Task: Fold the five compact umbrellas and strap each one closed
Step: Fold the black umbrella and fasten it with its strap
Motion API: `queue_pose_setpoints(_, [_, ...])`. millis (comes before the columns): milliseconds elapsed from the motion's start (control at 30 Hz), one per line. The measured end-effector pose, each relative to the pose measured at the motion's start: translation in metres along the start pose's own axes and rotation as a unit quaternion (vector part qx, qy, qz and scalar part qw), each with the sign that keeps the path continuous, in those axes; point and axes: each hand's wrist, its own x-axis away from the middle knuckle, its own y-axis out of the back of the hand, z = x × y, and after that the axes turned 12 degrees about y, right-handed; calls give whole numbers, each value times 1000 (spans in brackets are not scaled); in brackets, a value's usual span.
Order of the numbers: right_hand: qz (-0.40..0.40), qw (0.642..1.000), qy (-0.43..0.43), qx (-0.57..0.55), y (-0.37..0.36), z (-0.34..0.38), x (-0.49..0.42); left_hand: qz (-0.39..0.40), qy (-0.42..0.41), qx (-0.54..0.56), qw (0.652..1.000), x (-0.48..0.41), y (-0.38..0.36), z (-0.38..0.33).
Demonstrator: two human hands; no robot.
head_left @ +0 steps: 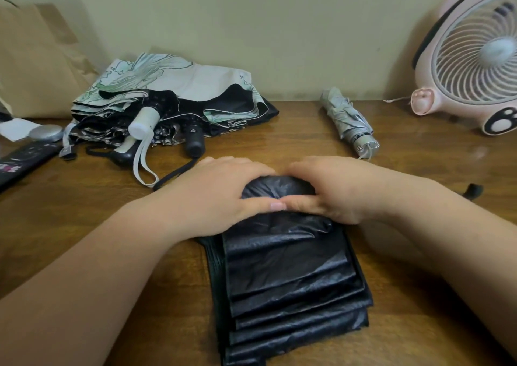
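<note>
1. Step in hand: the person is gathering the black umbrella (pixel 293 276). It lies on the bench (pixel 70 192) at 6 o'clock, pleats stacked flat toward the camera, far end bunched up at centre.
2. L hand (pixel 221 195): its grip is clamped on that far end from the 9 o'clock side, fingers curled over the fabric and thumb laid across the top.
3. R hand (pixel 335 189): same from the 3 o'clock side, w/ its grip clamped on the bundle and thumb tip touching the L thumb.
4. Progress (a judgement):
   - The silver umbrella (pixel 349 122) at 1 o'clock looks rolled tight, so prob. done; its strap can't be made out.
   - The floral umbrella (pixel 181 77) at 11 o'clock lies loose in a heap w/ other canopies.
   - A white handle (pixel 144 122) and a black handle (pixel 194 139) poke out of that heap.
   - How many umbrellas are in the heap can't be told.
5. Next move prob. calls for wrapping the pleats round the shaft in one direction. One hand would pin the roll while the other finds the strap. A small black tab (pixel 472 191) at 3 o'clock may be the strap; can't tell.
6. Risk: the fabric looks slick, so the pleats could spring open if either grip eases too early.
7. Also there: a pink desk fan (pixel 475 58) at 2 o'clock and a brown paper bag (pixel 36 58) at 10 o'clock.
</note>
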Motion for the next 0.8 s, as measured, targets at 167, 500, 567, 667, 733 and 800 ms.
queue_pose_setpoints(167, [10, 1000, 5, -9, 0, 1, 5, 49, 11, -54, 997, -10, 16, -14])
queue_pose_setpoints(500, [-11, 998, 7, -60, 6, 2, 6, 207, 32, -93, 973, -39, 32, -28])
queue_pose_setpoints(567, [-23, 997, 5, -78, 8, 2, 7, 213, 32, -101, 971, -38, 36, -32])
queue_pose_setpoints(667, [-46, 991, 3, -123, 16, -2, 10, 209, 12, -88, 974, -38, 45, -40])
queue_pose_setpoints(733, [-52, 987, 2, -154, 22, -5, 15, 212, -7, -60, 975, -38, 46, -48])
queue_pose_setpoints(800, [-45, 985, 5, -166, 24, -4, 20, 238, -22, -34, 970, -39, 42, -55])
